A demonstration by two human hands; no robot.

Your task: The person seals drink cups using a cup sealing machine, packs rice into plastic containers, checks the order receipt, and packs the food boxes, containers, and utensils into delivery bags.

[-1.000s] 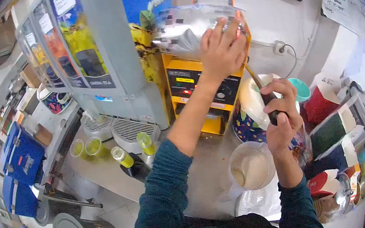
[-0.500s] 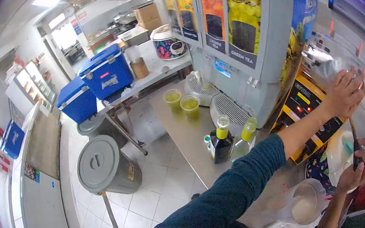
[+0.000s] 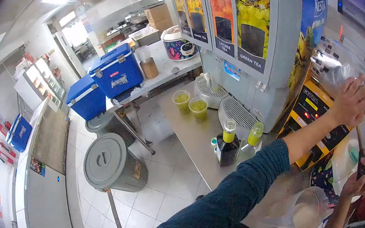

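Note:
My left hand (image 3: 352,101), at the end of a dark teal sleeve, lies with outstretched fingers against clear plastic (image 3: 339,63) at the top of a yellow and black Getra machine (image 3: 313,108). Below it, my right hand (image 3: 364,173) is closed around a black handle (image 3: 361,168); what the handle belongs to is unclear. Beside the right hand are a white-lidded rice cooker (image 3: 343,162) and a translucent tub (image 3: 308,208) with pale contents. A dark bottle (image 3: 228,149) and a clear bottle (image 3: 251,141), both with yellow-green necks, stand left of the machine.
Two cups of green drink (image 3: 199,108) stand by the tea dispenser (image 3: 252,81) on the metal counter (image 3: 185,132). Blue coolers (image 3: 115,72) and another rice cooker (image 3: 180,45) occupy the back table. Lidded grey bins (image 3: 113,162) stand on the floor, left.
The view has shifted, so the surroundings appear slightly farther right and lower. Both hands keep nearly the same places, the left on the plastic and the right on the black handle.

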